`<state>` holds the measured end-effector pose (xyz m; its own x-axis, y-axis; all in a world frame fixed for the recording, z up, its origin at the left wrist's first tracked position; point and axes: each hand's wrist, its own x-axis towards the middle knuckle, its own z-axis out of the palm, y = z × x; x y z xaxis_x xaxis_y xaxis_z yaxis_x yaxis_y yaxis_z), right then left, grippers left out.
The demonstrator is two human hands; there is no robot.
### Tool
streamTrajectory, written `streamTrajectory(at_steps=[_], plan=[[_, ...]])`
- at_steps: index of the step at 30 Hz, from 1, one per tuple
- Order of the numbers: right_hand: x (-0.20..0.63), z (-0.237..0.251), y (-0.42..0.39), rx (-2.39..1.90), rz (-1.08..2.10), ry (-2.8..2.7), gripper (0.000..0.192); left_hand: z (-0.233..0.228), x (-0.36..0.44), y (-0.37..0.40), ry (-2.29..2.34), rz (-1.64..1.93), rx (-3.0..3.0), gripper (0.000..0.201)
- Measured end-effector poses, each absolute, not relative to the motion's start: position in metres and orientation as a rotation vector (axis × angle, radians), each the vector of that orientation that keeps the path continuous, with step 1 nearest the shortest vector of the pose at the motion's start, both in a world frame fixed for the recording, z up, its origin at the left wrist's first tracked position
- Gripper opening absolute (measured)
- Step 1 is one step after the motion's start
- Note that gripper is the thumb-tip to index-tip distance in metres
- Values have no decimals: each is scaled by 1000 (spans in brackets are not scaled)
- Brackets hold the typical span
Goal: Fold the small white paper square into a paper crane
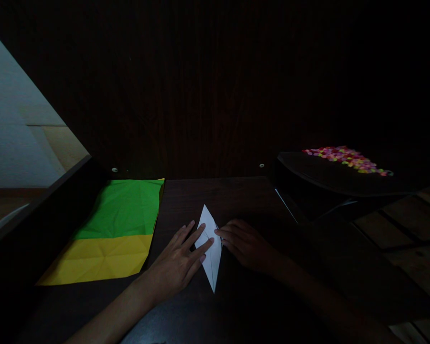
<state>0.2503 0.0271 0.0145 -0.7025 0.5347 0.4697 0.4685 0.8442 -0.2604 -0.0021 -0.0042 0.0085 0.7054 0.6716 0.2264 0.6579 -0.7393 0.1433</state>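
A folded white paper [208,222] in a long diamond shape lies on the dark wooden surface, its points directed away from me and toward me. A crease runs down its lower half. My left hand [177,260] lies over its left side with fingers spread, fingertips pressing on the paper. At the right edge of the paper is my right hand [245,243], its fingers drawn together at a side corner. Its thumb is hidden, and the paper edge seems to be between the fingers.
Creased green paper [125,210] and yellow paper [107,260] lie to the left, beside a dark raised side board [53,200]. A dark upright panel [200,95] stands behind. On a rounded shelf [308,174] at right sits a heap of small pink and yellow pieces [347,158].
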Motion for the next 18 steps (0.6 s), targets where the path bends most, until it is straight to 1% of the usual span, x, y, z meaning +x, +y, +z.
streamTrajectory(at_steps=[18], plan=[[244, 6, 26, -739, 226, -2448, 28, 9, -2, -5, 1120, 394, 2844, 51]])
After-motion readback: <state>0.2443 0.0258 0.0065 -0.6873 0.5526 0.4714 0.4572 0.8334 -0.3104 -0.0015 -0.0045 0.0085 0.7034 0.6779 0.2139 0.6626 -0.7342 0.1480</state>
